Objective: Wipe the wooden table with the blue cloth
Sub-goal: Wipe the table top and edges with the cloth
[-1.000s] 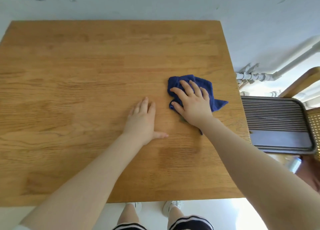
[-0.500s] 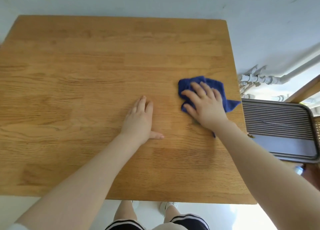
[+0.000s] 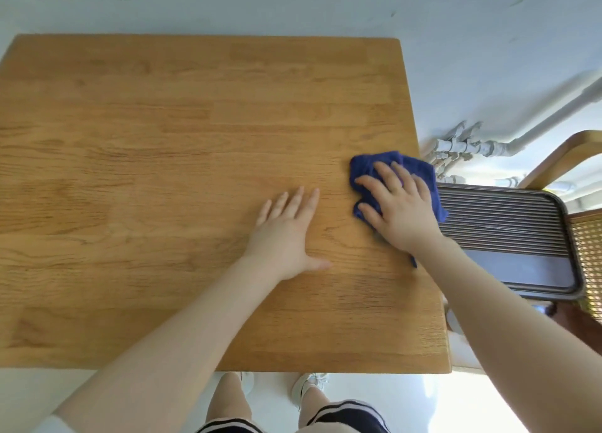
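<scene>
The wooden table [image 3: 163, 139] fills most of the view. A crumpled blue cloth [image 3: 413, 167] lies at its right edge, part of it hanging over the side. My right hand [image 3: 399, 209] presses flat on the cloth, fingers spread across it. My left hand [image 3: 288, 234] rests palm down on the bare wood just left of the cloth, fingers apart, holding nothing.
A dark ribbed tray [image 3: 508, 237] sits to the right of the table on a chair with a curved wooden frame [image 3: 560, 152] and cane weave. White pipes [image 3: 482, 146] run along the wall behind. My legs and shoes [image 3: 309, 387] show below the near edge.
My right hand has slid the blue cloth rightward to the table's right edge. My left hand has stayed flat on the wood.
</scene>
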Available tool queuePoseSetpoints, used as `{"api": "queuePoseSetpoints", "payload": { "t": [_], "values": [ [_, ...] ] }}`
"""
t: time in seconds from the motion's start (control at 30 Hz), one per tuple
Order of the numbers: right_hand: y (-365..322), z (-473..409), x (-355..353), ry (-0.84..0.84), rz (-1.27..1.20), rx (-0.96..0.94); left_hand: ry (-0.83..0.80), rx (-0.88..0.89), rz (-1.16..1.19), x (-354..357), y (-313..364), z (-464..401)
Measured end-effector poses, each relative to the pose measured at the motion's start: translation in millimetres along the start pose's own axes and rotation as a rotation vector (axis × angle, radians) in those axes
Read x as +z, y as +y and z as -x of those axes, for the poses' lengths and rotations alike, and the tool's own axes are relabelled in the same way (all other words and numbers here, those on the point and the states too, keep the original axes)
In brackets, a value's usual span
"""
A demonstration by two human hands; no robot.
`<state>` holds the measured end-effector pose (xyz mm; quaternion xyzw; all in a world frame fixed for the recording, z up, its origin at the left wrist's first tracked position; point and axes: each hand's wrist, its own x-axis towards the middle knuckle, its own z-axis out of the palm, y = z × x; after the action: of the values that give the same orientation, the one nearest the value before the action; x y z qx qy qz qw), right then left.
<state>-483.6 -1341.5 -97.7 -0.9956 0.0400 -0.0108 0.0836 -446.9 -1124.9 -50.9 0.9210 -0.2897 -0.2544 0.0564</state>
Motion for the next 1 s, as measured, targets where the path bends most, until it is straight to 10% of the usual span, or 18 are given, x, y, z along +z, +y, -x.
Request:
{"api": "queuePoseSetpoints", "payload": {
  "t": [0.13, 0.43, 0.63, 1.0],
  "values": [
    [15, -29, 0, -0.018, -0.037, 0.182, 0.001, -0.012, -0.114, 12, 0, 1],
    [14, 96, -3, -0.047, -0.034, -0.328, -0.031, -0.051, -0.073, 9, 5, 1],
    [20, 47, -7, -0.062, -0.085, -0.061, 0.013, -0.067, -0.219, 10, 5, 2],
    [-28, 183, 7, -0.076, -0.024, -0.415, 0.085, 0.019, -0.025, 15, 5, 70]
  ]
}}
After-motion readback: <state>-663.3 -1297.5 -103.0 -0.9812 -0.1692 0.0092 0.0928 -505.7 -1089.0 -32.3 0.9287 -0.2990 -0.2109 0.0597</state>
